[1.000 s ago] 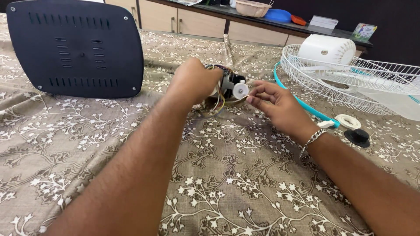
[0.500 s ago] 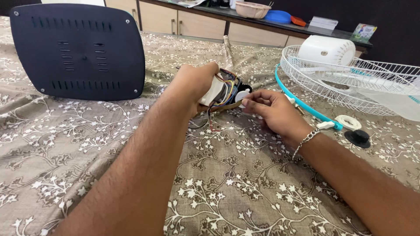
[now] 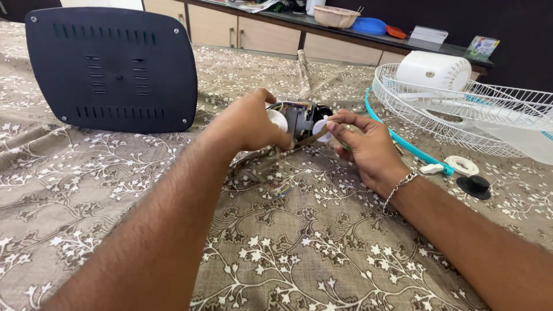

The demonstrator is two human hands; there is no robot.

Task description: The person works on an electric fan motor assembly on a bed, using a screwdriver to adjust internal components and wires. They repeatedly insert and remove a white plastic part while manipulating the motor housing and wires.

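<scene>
Two bare hands work a small fan motor unit (image 3: 302, 120) above a surface draped in a brown floral cloth (image 3: 322, 253). The left hand (image 3: 250, 124) grips the unit from its near side, fingers wrapped around the grey body and a white round part, with a bundle of coloured wires (image 3: 276, 173) trailing down from under the fingers to the cloth. The right hand (image 3: 368, 150), a metal chain bracelet (image 3: 398, 187) at its wrist, pinches a small white knob-like piece (image 3: 322, 128) on the unit's other end between thumb and fingertips. The unit sits between the two sets of fingers, raised off the cloth.

Beyond the left fingers lies a dark blue vented panel (image 3: 112, 69), flat on the cloth. Past the right fingers rests a white wire fan guard (image 3: 461, 112) with a turquoise rim, and on it a white motor housing (image 3: 433, 70). Just beside the right wrist lie a white ring cap (image 3: 462, 166) and a black round cap (image 3: 473, 186), close together. Farther back runs a dark tabletop (image 3: 368, 35) over pale cabinets, carrying a beige bowl (image 3: 336, 16) and a blue lid (image 3: 370, 26).
</scene>
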